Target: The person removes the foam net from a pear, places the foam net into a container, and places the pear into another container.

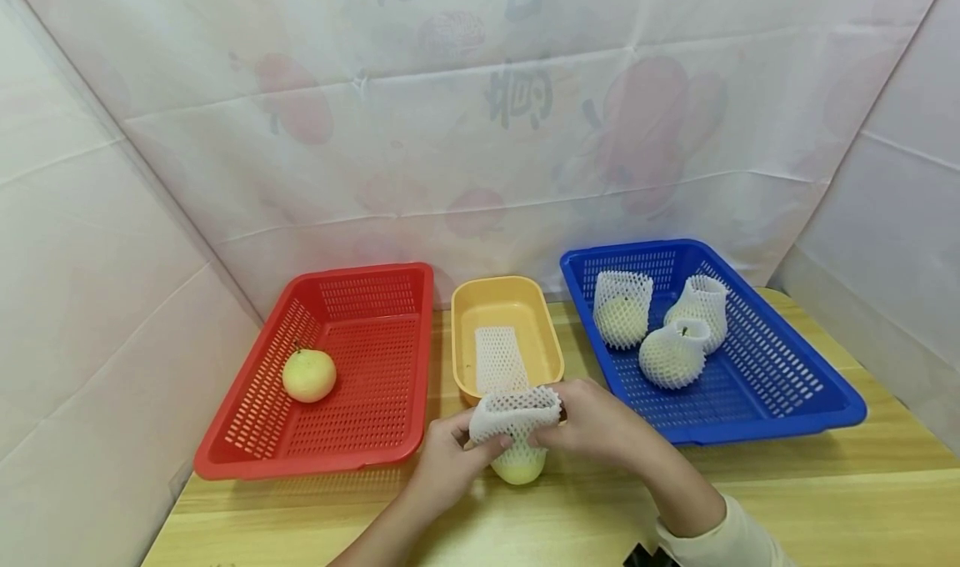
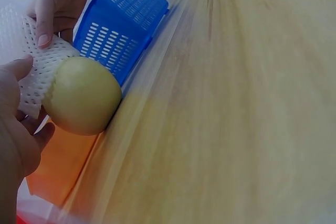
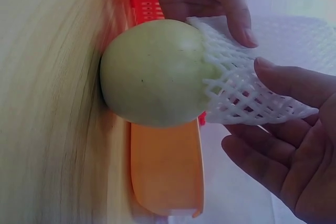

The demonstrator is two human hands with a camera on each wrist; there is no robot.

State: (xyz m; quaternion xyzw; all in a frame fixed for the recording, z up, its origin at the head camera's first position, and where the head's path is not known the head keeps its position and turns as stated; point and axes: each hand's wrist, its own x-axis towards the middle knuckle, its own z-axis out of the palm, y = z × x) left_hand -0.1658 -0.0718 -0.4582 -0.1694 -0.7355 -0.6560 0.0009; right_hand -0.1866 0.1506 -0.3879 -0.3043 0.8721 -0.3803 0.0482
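A white foam net sleeve (image 1: 516,417) is held upright at the front middle of the table, its top end spread wide. My left hand (image 1: 454,460) grips its left side, thumb in front, and my right hand (image 1: 596,423) pinches the right side the same way. Below the hands, the bare lower part of a pale yellow pear (image 1: 519,469) sticks out of the net. In the right wrist view the net covers only one end of the pear (image 3: 155,74), and the rest of its smooth skin shows. The left wrist view shows the pear (image 2: 84,98) close over the wooden table.
A red basket (image 1: 423,367) at left holds one bare pear (image 1: 309,375). Behind my hands stands a small yellow bin (image 1: 543,321) with a flat foam net (image 1: 498,358) in it. A blue basket (image 1: 780,413) at right holds three netted pears (image 1: 672,357). Cloth walls (image 1: 465,158) enclose the table.
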